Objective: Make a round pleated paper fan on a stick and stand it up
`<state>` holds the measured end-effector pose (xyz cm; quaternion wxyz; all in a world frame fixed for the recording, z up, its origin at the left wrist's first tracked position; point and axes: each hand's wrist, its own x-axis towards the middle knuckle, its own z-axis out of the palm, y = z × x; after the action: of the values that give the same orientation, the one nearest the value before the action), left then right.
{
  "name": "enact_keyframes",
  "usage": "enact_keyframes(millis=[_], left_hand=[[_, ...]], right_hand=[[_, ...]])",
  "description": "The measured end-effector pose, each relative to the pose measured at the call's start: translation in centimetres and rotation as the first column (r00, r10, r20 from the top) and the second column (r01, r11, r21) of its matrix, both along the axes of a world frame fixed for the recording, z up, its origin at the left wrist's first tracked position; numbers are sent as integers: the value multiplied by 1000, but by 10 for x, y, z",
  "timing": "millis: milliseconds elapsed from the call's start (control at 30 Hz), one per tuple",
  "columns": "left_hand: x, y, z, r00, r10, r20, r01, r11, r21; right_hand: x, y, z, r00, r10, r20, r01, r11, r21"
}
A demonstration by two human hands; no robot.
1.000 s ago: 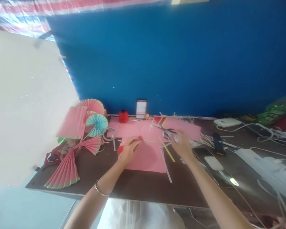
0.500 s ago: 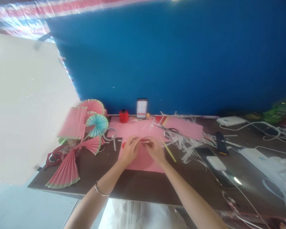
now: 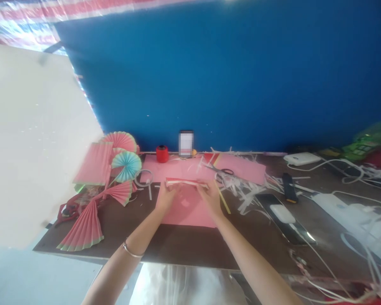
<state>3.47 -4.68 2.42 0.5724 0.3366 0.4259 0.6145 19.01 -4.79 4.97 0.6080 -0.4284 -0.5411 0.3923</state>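
My left hand (image 3: 165, 198) and my right hand (image 3: 211, 195) each pinch one end of a narrow folded paper strip (image 3: 186, 182), red with a pale edge, held level just above a pink paper sheet (image 3: 190, 212) on the dark table (image 3: 184, 245). The fingers of both hands are closed on the strip. A metal bangle sits on my left wrist. Scissors (image 3: 224, 171) lie a little beyond my right hand, on another pink sheet.
Pleated pink and teal paper fans (image 3: 114, 178) lie at the left. A red spool (image 3: 161, 153) and a small upright phone (image 3: 186, 144) stand by the blue wall. White paper trimmings, a phone with a white block (image 3: 282, 214), cables and chargers fill the right side.
My right hand came back from the trimmings at the right and joined the left. The folded strip is now stretched out between both hands and lifted slightly farther from me.
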Motion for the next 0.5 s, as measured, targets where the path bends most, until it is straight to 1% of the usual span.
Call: enact_keyframes(millis=[100,200,333,400,500], left_hand=[[0,-2,9,988,-63,139,60,998,25],[-1,-2,14,977,-100,191,97,995,27],[-3,-2,13,978,-44,203,46,999,-4],[-3,-1,11,980,-16,199,20,1000,-16],[-5,1,10,984,-7,180,14,999,-38]], right_hand=[[-2,-1,0,998,53,-42,-54,998,-13],[-3,-2,-2,994,98,-52,-100,994,-43],[-4,-2,-4,991,120,-53,-122,992,-37],[-4,-2,-4,992,122,-25,-123,992,-22],[-3,-2,-5,994,106,38,-105,994,-6]])
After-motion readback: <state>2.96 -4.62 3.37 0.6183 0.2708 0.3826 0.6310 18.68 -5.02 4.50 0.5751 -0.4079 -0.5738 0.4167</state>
